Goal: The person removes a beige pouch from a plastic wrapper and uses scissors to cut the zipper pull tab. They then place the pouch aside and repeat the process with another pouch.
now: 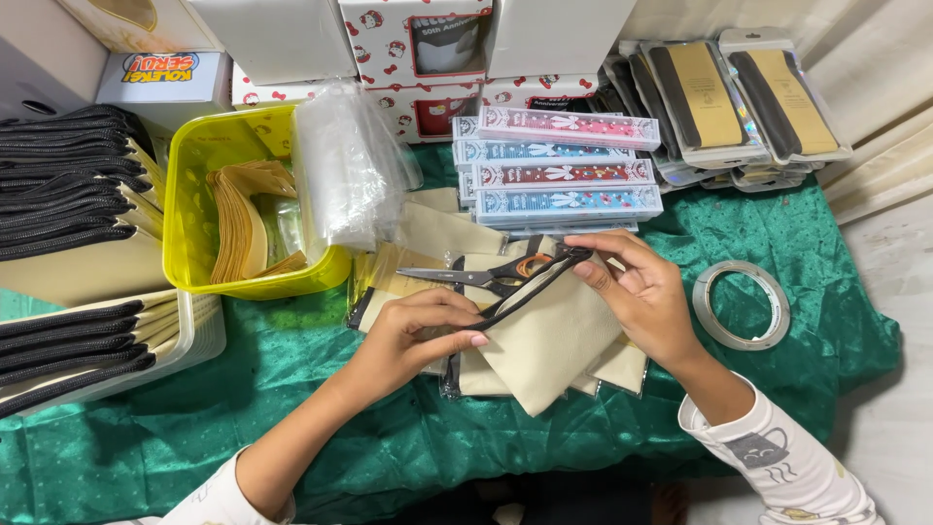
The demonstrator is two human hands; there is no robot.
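Left hand: the left hand [420, 331] comes in from the lower left, forearm bare, wrist bent, fingers curled and pinched on the near end of the pouch's black zipper edge.
Right hand: the right hand [637, 292] comes in from the lower right in a white printed sleeve, palm turned inward, thumb and fingertips closed on the far end of the same zipper edge.
Pouch: a beige fabric pouch [549, 350] with a black zipper hangs between the two hands, its zipper edge slanting up to the right, its body below the fingers.
Under the pouch: a small pile of similar beige pouches [622, 367], some in clear sleeves, lies on the cloth.
Scissors: black-handled scissors [476, 276] rest just behind the held pouch, blades pointing left.
Surface: a green satin cloth [389, 428] covers the table.
Tape: a ring of clear tape [741, 303] lies right of the right hand.
Left side: a yellow tub [194, 224] holds tan pouches, clear bags [345, 165] leaning on it; black-zippered stacks [68, 185] are further left.
Far: long patterned cases [564, 170] are stacked, with gold-and-black packs [739, 92] to the right.
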